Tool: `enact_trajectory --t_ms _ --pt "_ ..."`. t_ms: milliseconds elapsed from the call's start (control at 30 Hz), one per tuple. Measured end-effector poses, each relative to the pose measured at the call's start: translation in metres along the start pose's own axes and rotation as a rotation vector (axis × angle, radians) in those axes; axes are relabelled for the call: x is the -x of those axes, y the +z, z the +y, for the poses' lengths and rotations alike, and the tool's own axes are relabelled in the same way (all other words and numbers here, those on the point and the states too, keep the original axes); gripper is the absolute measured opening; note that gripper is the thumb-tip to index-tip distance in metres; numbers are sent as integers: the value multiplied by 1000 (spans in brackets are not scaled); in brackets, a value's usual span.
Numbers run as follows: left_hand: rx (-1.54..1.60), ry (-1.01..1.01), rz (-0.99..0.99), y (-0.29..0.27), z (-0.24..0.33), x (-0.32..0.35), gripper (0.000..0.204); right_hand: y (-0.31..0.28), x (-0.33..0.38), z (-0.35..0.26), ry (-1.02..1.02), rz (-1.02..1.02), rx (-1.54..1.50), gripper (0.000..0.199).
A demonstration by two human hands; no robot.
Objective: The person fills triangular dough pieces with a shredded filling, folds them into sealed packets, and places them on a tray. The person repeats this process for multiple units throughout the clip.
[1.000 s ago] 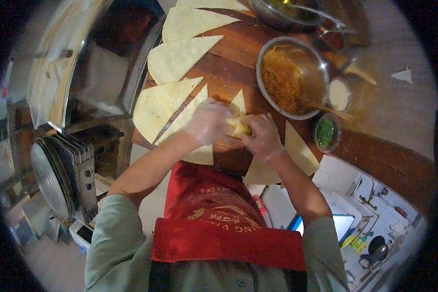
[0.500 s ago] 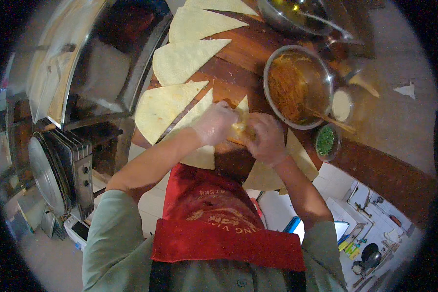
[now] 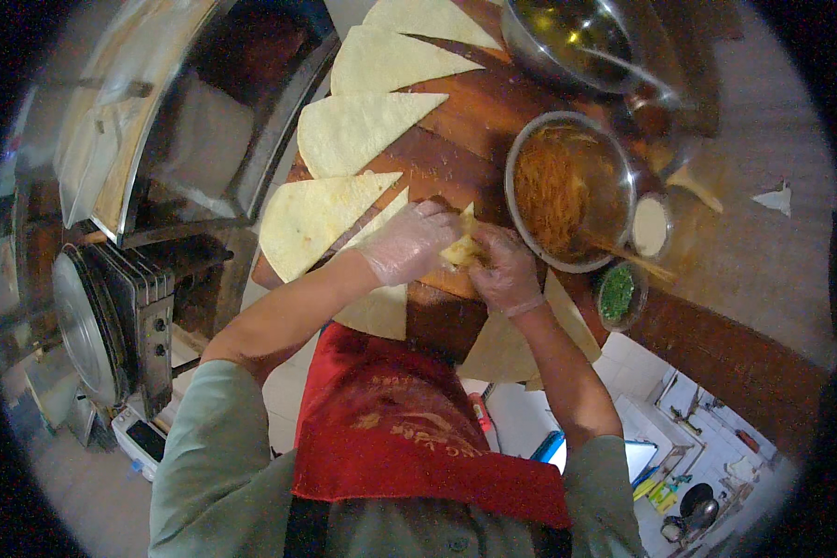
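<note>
Both my hands wear thin clear plastic gloves and meet over the wooden board (image 3: 442, 312). My left hand (image 3: 407, 244) and my right hand (image 3: 506, 272) have their fingers closed on a small yellowish piece of flatbread dough (image 3: 459, 251), folded or rolled, with its pointed tip upward. The fingers hide part of it. Under my left hand and wrist lies a pale flatbread wedge (image 3: 377, 309). Another wedge (image 3: 318, 221) rests just left of it. More flatbread sheets (image 3: 523, 349) lie beneath my right wrist.
Several flatbread wedges (image 3: 358, 130) line the board's left side. To the right stand a steel bowl of orange-brown shredded filling (image 3: 553, 191) with a wooden-handled utensil, a cup of pale contents (image 3: 650, 228), chopped greens (image 3: 616, 293) and a larger steel bowl (image 3: 567, 37). A round griddle (image 3: 88, 325) is at left.
The view has shifted so the board and bowls sit slightly lower. My fingers have moved a little on the dough piece, which now shows more between my hands.
</note>
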State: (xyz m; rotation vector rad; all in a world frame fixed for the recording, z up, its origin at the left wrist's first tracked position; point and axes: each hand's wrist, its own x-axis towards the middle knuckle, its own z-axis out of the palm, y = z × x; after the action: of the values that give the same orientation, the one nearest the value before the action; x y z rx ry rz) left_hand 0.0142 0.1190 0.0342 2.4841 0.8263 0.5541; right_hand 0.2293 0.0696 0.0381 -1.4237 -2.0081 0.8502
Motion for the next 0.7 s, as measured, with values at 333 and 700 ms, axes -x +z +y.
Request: enact_trajectory --t_ms 333,700 --pt "372 -378 53 -4 -27 -12 30 14 -10 7 -306 60 328 52" --pt "1840 -1239 690 55 24 11 27 21 -30 -34 566 137 -300 47"
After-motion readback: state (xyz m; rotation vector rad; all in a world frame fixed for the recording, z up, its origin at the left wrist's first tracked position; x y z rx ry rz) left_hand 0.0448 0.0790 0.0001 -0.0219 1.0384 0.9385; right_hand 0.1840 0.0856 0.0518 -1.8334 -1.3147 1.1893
